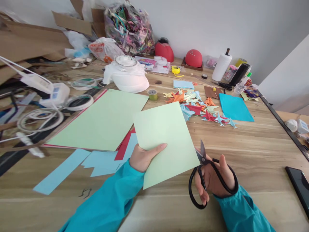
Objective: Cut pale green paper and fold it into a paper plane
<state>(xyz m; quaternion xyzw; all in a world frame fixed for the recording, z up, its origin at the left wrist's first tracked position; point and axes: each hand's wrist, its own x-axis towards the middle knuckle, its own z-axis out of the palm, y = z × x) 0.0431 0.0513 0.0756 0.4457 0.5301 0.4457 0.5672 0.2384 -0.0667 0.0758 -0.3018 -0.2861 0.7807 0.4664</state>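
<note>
- With twelve o'clock at the wall and the pale green sheet [170, 138] as the dial's centre, the left hand [144, 157] pinches that sheet at eight o'clock, thumb on its upper face; the sheet is tilted above the table [260, 151].
- The right hand [216, 177], near four o'clock, has its fingers and thumb through the black loops of the scissors [204, 161]; the blades stand apart beside the sheet's edge, and whether they touch it I cannot tell.
- Both arms wear turquoise sleeves [113, 196].
- Between nine and ten o'clock lies a large pale green stack [103, 122] with red showing along its edge.
- Between eight and nine are a light blue strip [61, 170] and overlapping blue pieces [103, 162]; a red strip [124, 146] sits close to nine.
- Between one and two, small folded paper figures [198, 108] in red, orange, blue and cream lie heaped.
- At two o'clock a turquoise sheet [238, 108] lies flat, just beside the figures.
- A spool [153, 94] stands at eleven, a yellow tape measure [175, 69] farther off at twelve.
- Between three and four lies a black phone [299, 185], well apart from the right hand.
</note>
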